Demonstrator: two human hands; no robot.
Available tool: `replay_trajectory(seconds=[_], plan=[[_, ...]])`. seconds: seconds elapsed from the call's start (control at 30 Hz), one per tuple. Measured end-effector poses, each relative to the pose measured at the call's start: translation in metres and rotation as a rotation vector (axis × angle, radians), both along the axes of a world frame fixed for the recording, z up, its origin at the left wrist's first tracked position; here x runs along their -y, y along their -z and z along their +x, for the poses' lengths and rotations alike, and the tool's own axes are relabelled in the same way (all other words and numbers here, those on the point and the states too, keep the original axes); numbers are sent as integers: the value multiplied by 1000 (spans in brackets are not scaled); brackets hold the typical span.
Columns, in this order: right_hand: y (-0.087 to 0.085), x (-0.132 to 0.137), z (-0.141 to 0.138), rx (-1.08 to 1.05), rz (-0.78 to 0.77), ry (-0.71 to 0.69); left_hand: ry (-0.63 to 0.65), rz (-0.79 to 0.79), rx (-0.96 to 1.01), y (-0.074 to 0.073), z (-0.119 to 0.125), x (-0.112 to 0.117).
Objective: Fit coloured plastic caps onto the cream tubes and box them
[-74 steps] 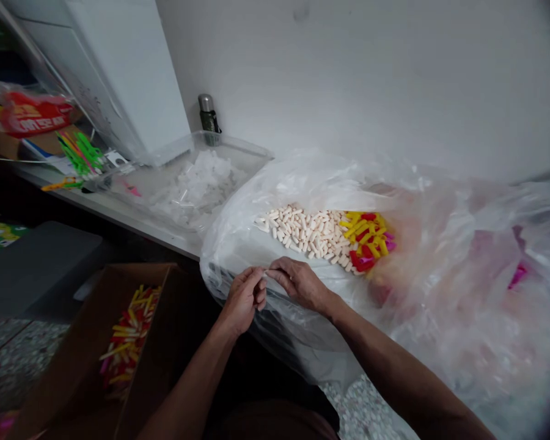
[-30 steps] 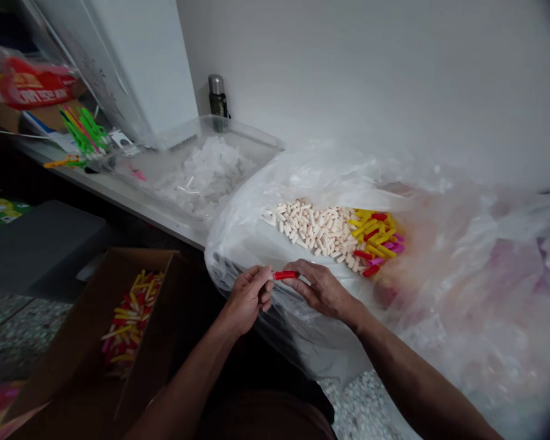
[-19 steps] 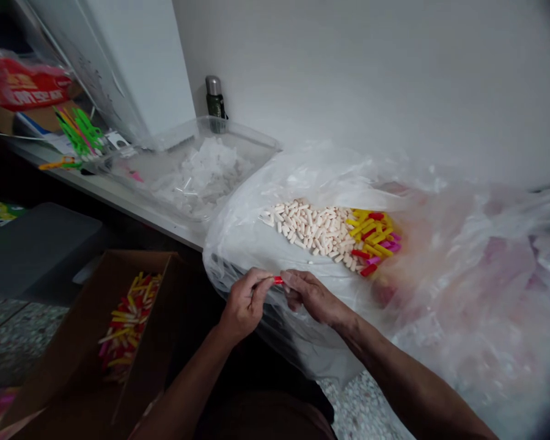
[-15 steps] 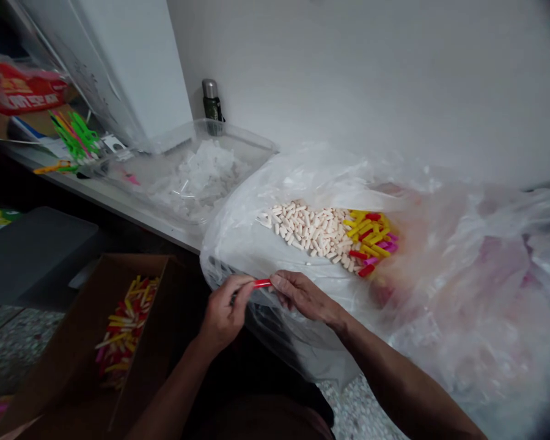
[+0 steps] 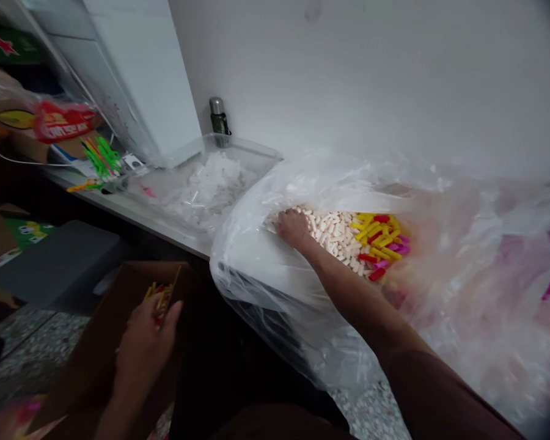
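Plastic bag (image 5: pixel 256 260): thin, clear, glossy, crinkled
Cream pieces (image 5: pixel 334 241): smooth, matt
Coloured pieces (image 5: pixel 378 241): smooth, glossy plastic
Cardboard box (image 5: pixel 80 373): matt brown card
Tub (image 5: pixel 245 145): clear, shiny plastic
Flask (image 5: pixel 219 116): brushed metal cap, dark body
Floor (image 5: pixel 376 412): rough, speckled terrazzo

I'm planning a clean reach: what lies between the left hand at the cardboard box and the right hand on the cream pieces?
In the head view, between the left hand and right hand lie the cardboard box wall, a dark gap, and the bunched edge of the clear plastic bag.
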State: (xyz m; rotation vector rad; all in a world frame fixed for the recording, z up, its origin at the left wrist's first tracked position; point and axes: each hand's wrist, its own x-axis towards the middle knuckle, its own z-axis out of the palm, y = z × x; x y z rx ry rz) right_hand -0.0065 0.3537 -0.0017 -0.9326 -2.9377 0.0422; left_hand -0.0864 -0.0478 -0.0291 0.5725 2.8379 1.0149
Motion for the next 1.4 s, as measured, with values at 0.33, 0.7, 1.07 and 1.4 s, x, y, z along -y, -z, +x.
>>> replay_trajectory(seconds=[0.33, 0.7, 1.07, 1.4], plan=[[-11, 35, 56, -149, -195, -183, 320, 535, 535, -18, 51, -142], [-10, 38, 128, -371, -534, -261, 349, 854, 973, -3, 76, -178], [1, -32, 100, 46, -86, -84, 238, 1047, 1326, -13, 70, -165], [-13, 12, 124, -488, -542, -72, 223, 1073, 1347, -10, 73, -166]])
